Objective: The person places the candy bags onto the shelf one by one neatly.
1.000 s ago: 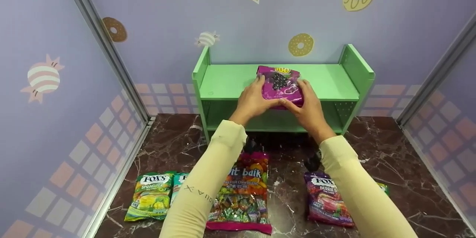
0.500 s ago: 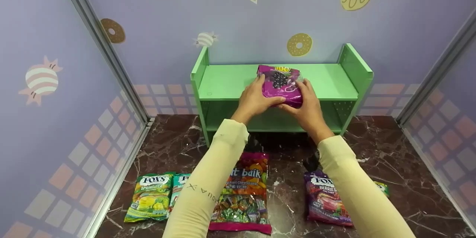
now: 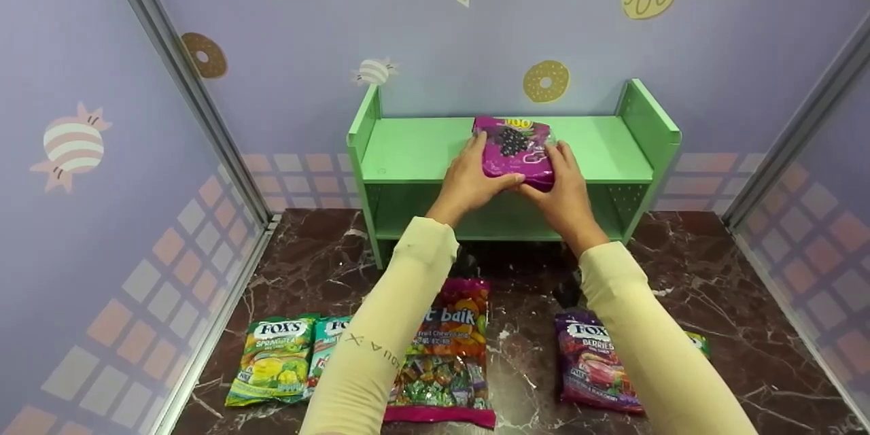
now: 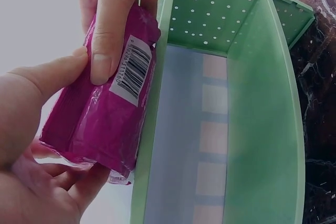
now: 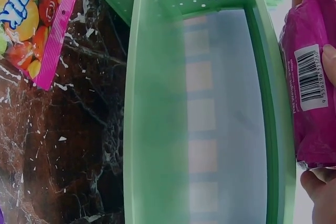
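A purple candy bag [image 3: 520, 162] with a blackberry picture is gripped between my two hands over the front edge of the green shelf's [image 3: 421, 146] upper board. My left hand [image 3: 469, 180] holds its left side and my right hand [image 3: 565, 194] its right side, thumbs meeting at the near end. In the left wrist view the bag's barcoded end [image 4: 113, 108] faces the camera, and the left hand's fingers reach underneath. The right wrist view shows the same bag [image 5: 310, 82] at its right edge, right beside the shelf board.
On the dark marbled surface [image 3: 523, 340] lie a yellow-green Fox's bag [image 3: 272, 360], a teal bag [image 3: 325, 346], a large fruit chew bag [image 3: 448, 353] and a purple Fox's Berries bag [image 3: 591, 360]. Another bag shows partly behind my right sleeve. Patterned walls enclose the back and sides.
The purple candy bag and both hands have shifted slightly back and to the right over the upper board. The hold stays the same, and the bags below have not moved.
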### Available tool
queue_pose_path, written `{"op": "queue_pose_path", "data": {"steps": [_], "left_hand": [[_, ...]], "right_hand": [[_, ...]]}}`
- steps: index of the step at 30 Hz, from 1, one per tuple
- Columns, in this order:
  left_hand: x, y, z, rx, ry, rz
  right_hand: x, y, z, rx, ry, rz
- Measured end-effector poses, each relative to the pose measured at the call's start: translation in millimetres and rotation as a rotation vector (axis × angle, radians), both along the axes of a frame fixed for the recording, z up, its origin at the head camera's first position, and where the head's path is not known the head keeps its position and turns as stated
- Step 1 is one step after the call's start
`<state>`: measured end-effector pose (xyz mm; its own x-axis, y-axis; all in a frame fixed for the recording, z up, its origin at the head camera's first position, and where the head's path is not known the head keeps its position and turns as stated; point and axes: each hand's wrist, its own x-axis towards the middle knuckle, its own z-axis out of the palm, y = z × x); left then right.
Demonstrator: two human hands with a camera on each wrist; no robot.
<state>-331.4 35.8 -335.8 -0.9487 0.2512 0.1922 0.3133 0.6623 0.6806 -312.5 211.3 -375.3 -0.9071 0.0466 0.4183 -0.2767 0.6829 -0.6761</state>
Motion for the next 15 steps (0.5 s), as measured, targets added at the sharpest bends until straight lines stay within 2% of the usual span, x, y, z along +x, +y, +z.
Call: {"op": "queue_pose_path", "data": {"steps": [5,15], "left_hand": [[1.0,-2.2,0.1,0.015,0.013,-0.022],[3.5,-16.4,-1.4,0.042,0.045,-0.026]], "right_hand": [[-2.3,-0.3,1.3,-0.004,-0.013,-0.001],[-6.8,1.6,2.8,-0.022,-0.050,-0.016]]}}
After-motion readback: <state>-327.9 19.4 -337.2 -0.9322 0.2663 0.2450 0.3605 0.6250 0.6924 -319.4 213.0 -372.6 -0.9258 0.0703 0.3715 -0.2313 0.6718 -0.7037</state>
